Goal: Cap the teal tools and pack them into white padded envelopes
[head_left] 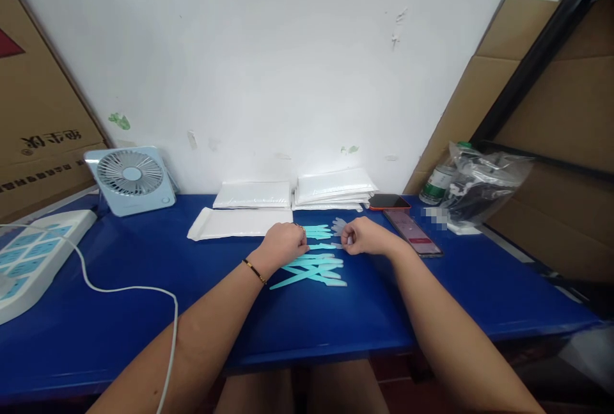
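My left hand point(284, 244) is closed on the handle of a turquoise eyebrow razor point(322, 246), whose blade end points right. At that end, my right hand point(359, 236) pinches a small translucent cap point(337, 246); whether the cap touches the blade is too small to tell. Several more translucent caps point(338, 223) lie just behind my right fingers. Nearer me, several turquoise razors point(311, 271) lie in a loose, crossed pile. Behind the held razor, a few others point(317, 231) lie side by side, partly hidden by my left hand.
White padded packets point(333, 187) are stacked against the wall, with a single white packet point(240, 223) in front. Two phones lie right, one with its screen lit point(415, 233). A bottle point(436, 183) and plastic bag point(480, 190) stand beyond. Left are a fan point(132, 180), power strip point(43, 254) and cable point(129, 287).
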A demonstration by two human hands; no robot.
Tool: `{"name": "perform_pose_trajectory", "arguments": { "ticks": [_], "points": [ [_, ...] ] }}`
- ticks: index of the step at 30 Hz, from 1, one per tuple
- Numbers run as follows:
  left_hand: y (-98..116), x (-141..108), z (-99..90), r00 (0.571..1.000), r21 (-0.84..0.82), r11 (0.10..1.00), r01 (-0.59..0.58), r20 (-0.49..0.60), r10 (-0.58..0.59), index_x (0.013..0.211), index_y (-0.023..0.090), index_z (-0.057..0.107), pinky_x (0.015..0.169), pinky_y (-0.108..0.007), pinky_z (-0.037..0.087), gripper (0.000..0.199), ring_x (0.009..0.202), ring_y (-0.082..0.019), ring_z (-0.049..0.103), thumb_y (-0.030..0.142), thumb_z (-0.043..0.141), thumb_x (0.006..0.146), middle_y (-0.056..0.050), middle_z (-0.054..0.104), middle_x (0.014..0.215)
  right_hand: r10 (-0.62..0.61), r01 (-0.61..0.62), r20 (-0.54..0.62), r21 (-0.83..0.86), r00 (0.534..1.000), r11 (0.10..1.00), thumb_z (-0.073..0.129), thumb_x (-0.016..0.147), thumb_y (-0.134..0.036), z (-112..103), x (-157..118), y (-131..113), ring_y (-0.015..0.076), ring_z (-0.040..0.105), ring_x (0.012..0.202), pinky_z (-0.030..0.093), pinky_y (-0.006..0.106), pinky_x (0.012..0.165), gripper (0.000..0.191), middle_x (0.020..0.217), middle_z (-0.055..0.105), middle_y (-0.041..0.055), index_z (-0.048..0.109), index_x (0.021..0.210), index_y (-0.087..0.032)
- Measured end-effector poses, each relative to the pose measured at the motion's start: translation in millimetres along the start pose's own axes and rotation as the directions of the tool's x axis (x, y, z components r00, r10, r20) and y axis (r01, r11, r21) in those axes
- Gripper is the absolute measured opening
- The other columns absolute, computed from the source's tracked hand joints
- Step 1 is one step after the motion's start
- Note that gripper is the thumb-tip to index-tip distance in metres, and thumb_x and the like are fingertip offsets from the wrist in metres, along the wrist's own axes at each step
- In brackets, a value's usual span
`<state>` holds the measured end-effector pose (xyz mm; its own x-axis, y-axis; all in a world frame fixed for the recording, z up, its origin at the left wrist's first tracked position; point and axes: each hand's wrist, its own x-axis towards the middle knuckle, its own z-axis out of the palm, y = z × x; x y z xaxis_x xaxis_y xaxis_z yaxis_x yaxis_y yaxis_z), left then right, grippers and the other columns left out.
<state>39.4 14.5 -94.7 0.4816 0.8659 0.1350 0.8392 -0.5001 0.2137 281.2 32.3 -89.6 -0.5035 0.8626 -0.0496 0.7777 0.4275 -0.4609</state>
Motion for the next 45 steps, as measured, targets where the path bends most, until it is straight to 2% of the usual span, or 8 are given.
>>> {"name": "perform_pose_trajectory", "arguments": {
  "ticks": [10, 19, 29, 31, 34, 36, 40, 45],
  "points": [
    [-1.4, 0.4, 1.7, 1.000, 0.020, 1.000, -0.010, 0.011, 0.010, 0.068, 0.020, 0.066, 0.060, -0.027, 0.038, 0.015, 0.066, -0.018, 0.058, 0.032, 0.058, 0.073, -0.004, 0.067, 0.072, -0.014, 0.014, -0.018, -0.017, 1.000, 1.000, 0.059, 0.058, -0.015, 0.6, -0.7, -2.4, 0.0129, 0.057, 0.056, 0.039, 0.021, 0.050, 0.012, 0.062, 0.065, -0.0005, 0.067, 0.066, -0.017],
    [0.2, 0.1, -1.1, 1.000, 0.028, 0.999, -0.021, 0.019, 0.020, 0.068, 0.020, 0.067, 0.059, -0.028, 0.038, 0.016, 0.065, -0.018, 0.058, 0.032, 0.059, 0.074, -0.004, 0.066, 0.071, -0.042, 0.040, -0.019, -0.111, 0.999, 0.993, 0.062, 0.058, -0.017, 4.6, 0.4, -1.8, 0.0135, 0.057, 0.056, 0.038, 0.021, 0.051, 0.011, 0.065, 0.065, 0.0010, 0.068, 0.067, -0.018],
    [2.6, 0.6, 2.9, 0.997, 0.073, 0.994, -0.076, 0.038, 0.073, 0.072, 0.021, 0.066, 0.058, -0.025, 0.038, 0.020, 0.065, -0.016, 0.058, 0.039, 0.058, 0.077, -0.001, 0.067, 0.073, -0.145, 0.145, -0.002, -0.014, 0.989, 0.989, 0.061, 0.063, -0.019, 10.3, 2.4, -13.7, 0.0117, 0.058, 0.058, 0.039, 0.019, 0.052, 0.010, 0.064, 0.065, -0.0005, 0.068, 0.069, -0.017],
    [1.7, 0.5, 2.3, 0.997, 0.057, 0.995, -0.078, 0.031, 0.076, 0.077, 0.022, 0.066, 0.059, -0.025, 0.039, 0.021, 0.068, -0.016, 0.059, 0.041, 0.058, 0.077, 0.000, 0.067, 0.076, -0.129, 0.128, -0.056, -0.013, 0.990, 0.992, 0.059, 0.065, -0.019, 5.1, 1.5, -7.2, 0.0117, 0.058, 0.058, 0.039, 0.019, 0.053, 0.012, 0.065, 0.065, -0.0004, 0.068, 0.073, -0.018],
    [-1.7, 0.9, 1.9, 0.996, 0.091, 0.992, -0.083, -0.022, 0.086, 0.091, 0.024, 0.067, 0.063, -0.025, 0.041, 0.021, 0.079, -0.017, 0.060, 0.039, 0.056, 0.080, -0.001, 0.067, 0.088, -0.069, 0.054, -0.220, -0.075, 0.973, 0.996, 0.055, 0.068, -0.015, -3.4, 1.3, 5.7, 0.0127, 0.058, 0.061, 0.039, 0.020, 0.056, 0.016, 0.068, 0.066, 0.0013, 0.068, 0.077, -0.017],
    [-4.9, 2.0, 3.2, 0.994, 0.148, 0.985, -0.091, -0.053, 0.100, 0.096, 0.026, 0.067, 0.066, -0.026, 0.041, 0.021, 0.086, -0.018, 0.060, 0.034, 0.055, 0.081, -0.001, 0.066, 0.096, -0.056, 0.026, -0.259, -0.119, 0.964, 0.993, 0.056, 0.068, -0.014, -5.5, 2.9, 11.8, 0.0136, 0.058, 0.064, 0.039, 0.021, 0.058, 0.016, 0.072, 0.067, 0.0026, 0.069, 0.078, -0.017],
    [-11.8, 6.2, 8.7, 0.991, 0.204, 0.974, -0.097, -0.068, 0.113, 0.096, 0.027, 0.068, 0.067, -0.027, 0.041, 0.021, 0.090, -0.020, 0.058, 0.032, 0.055, 0.082, -0.002, 0.065, 0.098, -0.088, 0.052, -0.211, -0.168, 0.974, 0.984, 0.062, 0.067, -0.018, -0.7, 8.2, 15.0, 0.0150, 0.059, 0.069, 0.040, 0.022, 0.060, 0.010, 0.079, 0.067, 0.0034, 0.069, 0.075, -0.019],
    [-17.9, 12.0, 12.5, 0.991, 0.177, 0.980, -0.092, -0.081, 0.108, 0.084, 0.025, 0.069, 0.065, -0.027, 0.039, 0.015, 0.084, -0.019, 0.058, 0.030, 0.056, 0.081, -0.001, 0.066, 0.087, -0.083, 0.068, -0.172, -0.091, 0.982, 0.994, 0.061, 0.070, -0.019, 3.7, 9.0, 15.4, 0.0145, 0.060, 0.068, 0.041, 0.022, 0.060, 0.010, 0.077, 0.067, 0.0022, 0.070, 0.072, -0.019]
  ]
}}
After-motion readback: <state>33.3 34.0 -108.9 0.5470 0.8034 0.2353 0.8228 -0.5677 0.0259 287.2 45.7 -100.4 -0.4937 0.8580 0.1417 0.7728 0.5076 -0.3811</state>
